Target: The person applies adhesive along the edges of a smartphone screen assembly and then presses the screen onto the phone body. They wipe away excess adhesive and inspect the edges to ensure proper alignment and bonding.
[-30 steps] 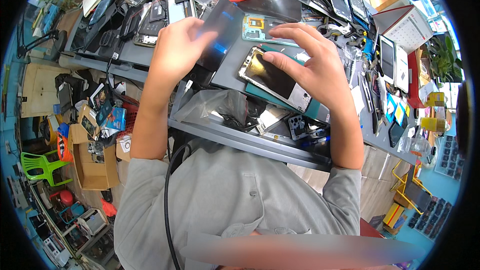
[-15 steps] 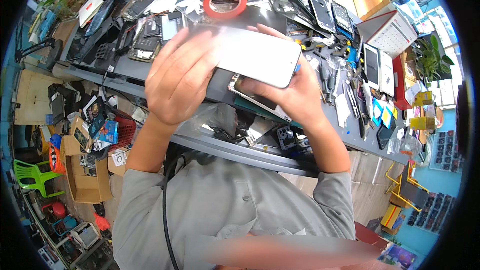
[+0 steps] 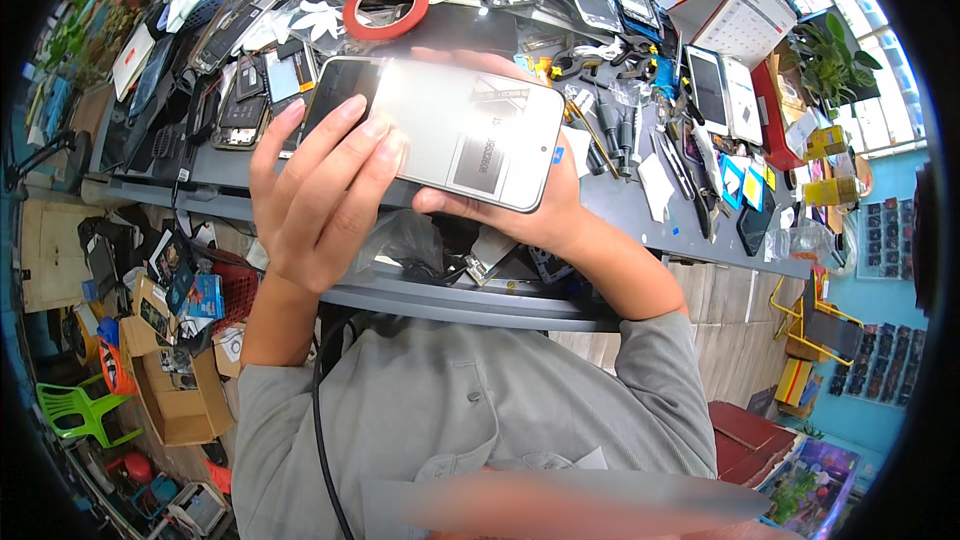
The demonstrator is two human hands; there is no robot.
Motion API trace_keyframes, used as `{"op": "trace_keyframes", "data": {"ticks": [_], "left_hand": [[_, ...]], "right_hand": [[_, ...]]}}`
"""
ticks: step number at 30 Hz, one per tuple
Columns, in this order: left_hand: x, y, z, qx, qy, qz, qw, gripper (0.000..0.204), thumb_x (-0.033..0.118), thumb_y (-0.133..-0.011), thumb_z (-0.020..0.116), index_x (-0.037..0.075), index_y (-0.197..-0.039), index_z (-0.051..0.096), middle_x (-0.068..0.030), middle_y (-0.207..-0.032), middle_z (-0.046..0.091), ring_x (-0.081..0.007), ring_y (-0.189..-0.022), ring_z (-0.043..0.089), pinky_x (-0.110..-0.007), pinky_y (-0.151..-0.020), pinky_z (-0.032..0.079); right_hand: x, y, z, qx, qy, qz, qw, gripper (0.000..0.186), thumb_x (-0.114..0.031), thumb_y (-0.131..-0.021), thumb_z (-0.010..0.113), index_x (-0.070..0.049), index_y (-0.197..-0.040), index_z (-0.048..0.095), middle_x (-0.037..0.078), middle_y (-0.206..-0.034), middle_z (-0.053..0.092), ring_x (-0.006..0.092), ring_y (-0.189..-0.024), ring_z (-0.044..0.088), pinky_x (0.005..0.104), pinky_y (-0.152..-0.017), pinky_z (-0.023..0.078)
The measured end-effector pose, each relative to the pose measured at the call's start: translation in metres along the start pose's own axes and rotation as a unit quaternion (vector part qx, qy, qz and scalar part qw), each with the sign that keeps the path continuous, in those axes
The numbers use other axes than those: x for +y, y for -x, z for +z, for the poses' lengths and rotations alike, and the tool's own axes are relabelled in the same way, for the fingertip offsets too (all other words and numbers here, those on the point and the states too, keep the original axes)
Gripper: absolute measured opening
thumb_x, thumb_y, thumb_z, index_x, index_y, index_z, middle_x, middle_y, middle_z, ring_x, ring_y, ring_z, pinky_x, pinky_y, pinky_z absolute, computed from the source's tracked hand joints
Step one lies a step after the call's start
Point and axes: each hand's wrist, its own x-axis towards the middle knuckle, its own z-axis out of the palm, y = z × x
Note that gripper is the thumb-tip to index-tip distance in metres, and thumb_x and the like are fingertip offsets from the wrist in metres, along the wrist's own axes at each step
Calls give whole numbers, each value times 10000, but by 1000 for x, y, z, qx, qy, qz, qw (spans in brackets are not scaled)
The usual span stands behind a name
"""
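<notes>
A long phone-sized panel (image 3: 420,140) is raised above the desk's near part, pale and glossy with a dark left end and a printed label toward its right. My left hand (image 3: 315,190) has its long fingers bent over the panel's left part, fingertips on its surface. My right hand (image 3: 530,220) grips it from behind and below, thumb along the lower edge and fingertips showing past the upper edge. A small blue tab (image 3: 557,154) sticks out at the panel's right end. The panel hides much of what lies under it on the desk.
The grey desk (image 3: 665,235) carries piles of phone parts (image 3: 240,110), red tape (image 3: 385,5), pliers and screwdrivers (image 3: 610,125), a standing calendar (image 3: 740,15) and a red box (image 3: 775,115). Its front edge (image 3: 470,310) runs before me. Cardboard boxes (image 3: 175,390) and a green chair (image 3: 75,410) stand at lower left.
My hands have come together from apart. The dark panel from my left hand was lifted and moved right, now showing pale. My right hand has left the phone frame on the green mat.
</notes>
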Motion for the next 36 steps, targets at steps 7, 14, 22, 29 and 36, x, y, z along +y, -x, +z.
{"op": "trace_keyframes", "data": {"ticks": [7, 14, 22, 29, 36], "left_hand": [[5, -3, -8, -18, -6, 12, 1000, 290, 248, -988, 822, 88, -1227, 794, -35, -1280, 742, -270, -1225, 752, -546, -1120, 524], [-5, -13, -12, 104, 350, -253, 896, 836, 697, -1079, 575, -88, -1363, 629, -231, -1298, 692, -312, -1182, 707, -469, -1133, 525], [29, -7, -13, -183, 881, -403, 168, 886, 680, -1173, 242, -76, -1587, 446, -344, -1366, 683, -402, -1007, 791, -483, -877, 646], [46, 3, -12, -196, 908, -366, 57, 974, 736, -1116, 402, -101, -1612, 361, -456, -1325, 605, -462, -932, 770, -473, -762, 656], [51, 12, -13, -206, 906, -343, 140, 855, 535, -1061, 687, -125, -1546, 442, -315, -1381, 632, -384, -1071, 765, -476, -898, 632]], "right_hand": [[-6, -2, -6, -8, -56, -43, 997, 995, -173, -802, 1020, 19, -1572, 420, 233, -1569, 595, 325, -1444, 621, 448, -1183, 524], [-11, -18, -50, -114, -236, -15, 965, 976, -130, -773, 975, 54, -1567, 438, 306, -1536, 614, 401, -1466, 595, 550, -1230, 470], [1, -12, -43, -243, -284, -66, 925, 991, -325, -725, 1007, -23, -1519, 495, 361, -1432, 679, 575, -1542, 454, 748, -1298, 219], [5, -11, -38, -299, -391, -42, 870, 919, -228, -774, 946, 57, -1530, 507, 360, -1433, 685, 566, -1566, 426, 702, -1277, 276], [0, -13, -56, -311, -357, -3, 881, 1012, -200, -809, 904, 142, -1631, 424, 369, -1620, 525, 455, -1534, 509, 569, -1247, 391]]}}
